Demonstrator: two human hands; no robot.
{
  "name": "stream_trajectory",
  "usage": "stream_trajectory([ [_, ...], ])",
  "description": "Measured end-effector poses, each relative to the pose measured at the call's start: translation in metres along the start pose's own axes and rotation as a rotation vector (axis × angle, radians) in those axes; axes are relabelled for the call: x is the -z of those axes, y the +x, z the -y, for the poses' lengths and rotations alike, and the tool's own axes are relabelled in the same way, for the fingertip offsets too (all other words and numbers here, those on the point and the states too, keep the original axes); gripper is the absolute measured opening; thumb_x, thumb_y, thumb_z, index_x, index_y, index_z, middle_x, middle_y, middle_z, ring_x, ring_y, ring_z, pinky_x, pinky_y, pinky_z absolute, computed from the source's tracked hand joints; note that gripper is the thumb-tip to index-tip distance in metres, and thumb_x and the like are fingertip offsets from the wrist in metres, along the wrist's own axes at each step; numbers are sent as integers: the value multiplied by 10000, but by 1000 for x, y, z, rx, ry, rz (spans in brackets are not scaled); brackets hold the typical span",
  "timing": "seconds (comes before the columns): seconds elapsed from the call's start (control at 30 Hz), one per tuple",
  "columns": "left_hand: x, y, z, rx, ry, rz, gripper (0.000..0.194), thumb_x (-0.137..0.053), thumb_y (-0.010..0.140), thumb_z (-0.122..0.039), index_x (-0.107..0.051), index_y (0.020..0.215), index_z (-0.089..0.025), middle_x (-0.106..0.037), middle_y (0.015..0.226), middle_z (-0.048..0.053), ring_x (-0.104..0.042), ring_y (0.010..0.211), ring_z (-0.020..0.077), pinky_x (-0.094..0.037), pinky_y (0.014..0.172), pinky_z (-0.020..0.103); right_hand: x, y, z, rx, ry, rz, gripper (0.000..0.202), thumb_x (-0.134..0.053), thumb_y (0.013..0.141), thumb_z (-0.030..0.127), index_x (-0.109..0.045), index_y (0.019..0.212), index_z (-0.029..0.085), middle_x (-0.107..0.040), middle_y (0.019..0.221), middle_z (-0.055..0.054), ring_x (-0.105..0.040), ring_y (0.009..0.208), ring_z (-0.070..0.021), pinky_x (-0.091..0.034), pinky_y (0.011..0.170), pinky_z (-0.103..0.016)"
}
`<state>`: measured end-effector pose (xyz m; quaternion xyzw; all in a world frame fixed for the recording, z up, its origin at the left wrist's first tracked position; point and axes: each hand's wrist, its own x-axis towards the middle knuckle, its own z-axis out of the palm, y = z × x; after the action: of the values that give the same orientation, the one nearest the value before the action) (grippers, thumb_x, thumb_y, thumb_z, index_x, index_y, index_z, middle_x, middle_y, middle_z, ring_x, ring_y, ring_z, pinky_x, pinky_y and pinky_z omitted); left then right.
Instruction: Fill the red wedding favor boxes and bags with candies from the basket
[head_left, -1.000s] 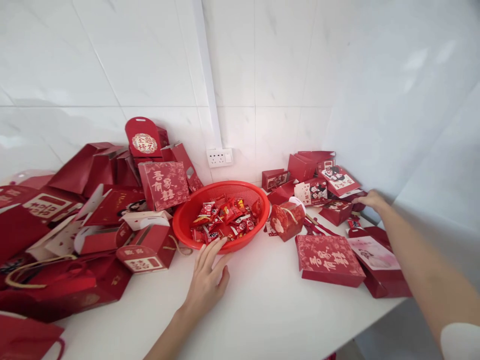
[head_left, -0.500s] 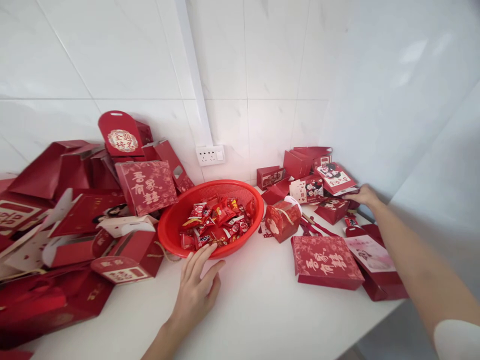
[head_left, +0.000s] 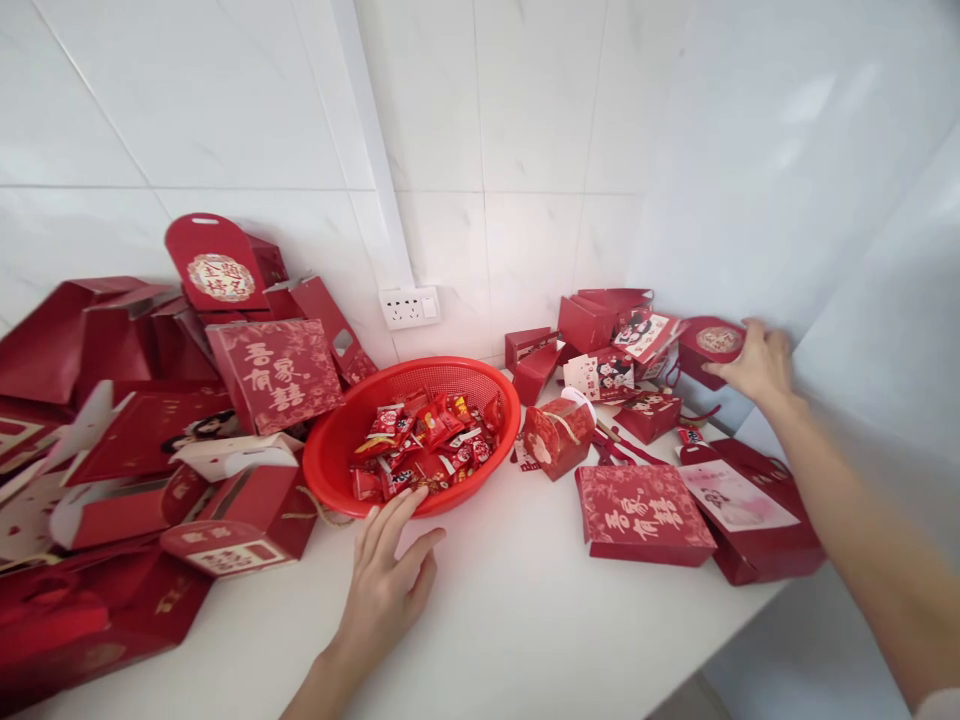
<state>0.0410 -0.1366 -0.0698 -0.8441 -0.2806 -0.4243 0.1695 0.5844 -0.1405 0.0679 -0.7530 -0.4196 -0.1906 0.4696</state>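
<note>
While our right hand (head_left: pixel 761 368) pinches a box (head_left: pixel 701 345), our left hand (head_left: pixel 384 572), loosely spread, rests at the basket (head_left: pixel 328 455).
Candy (head_left: pixel 431 440) lies just beyond that hand, more boxes (head_left: pixel 641 512) left of the pinch.

Left of the red basket (head_left: pixel 327 460) I read 吾家有囍 on a patterned box (head_left: pixel 276 378) and, farther left, blurry 金榜题名 on an arched box (head_left: pixel 217 265). Right of the basket, a flat box (head_left: pixel 645 515) repeats 吾家有囍; the emblem box (head_left: pixel 705 345) in my right hand (head_left: pixel 761 366) is illegible.
</note>
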Motion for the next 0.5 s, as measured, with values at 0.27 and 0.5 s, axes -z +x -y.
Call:
stream_trajectory([
  [0.27, 0, -1, 0, 3, -14, 7, 266, -589, 875, 6, -676, 1004, -209, -587, 1406, 175, -510, 1372, 330, -426, 1095, 557, 36, -49, 72, 191, 258, -32, 1070, -941, 593, 340, -399, 1490, 124, -402, 1481, -277, -443, 1388, -380, -513, 1016, -480],
  [0.5, 12, 3, -10, 56, -117, 9, 351, -592, 898, -72, -646, 1216, -211, -542, 1456, 191, -518, 1370, 331, -418, 1123, 574, 21, -152, 140, 397, 675, 232, 973, -884, 708, 412, -357, 1522, 324, -439, 1523, -143, -448, 1430, -368, -574, 998, -529],
])
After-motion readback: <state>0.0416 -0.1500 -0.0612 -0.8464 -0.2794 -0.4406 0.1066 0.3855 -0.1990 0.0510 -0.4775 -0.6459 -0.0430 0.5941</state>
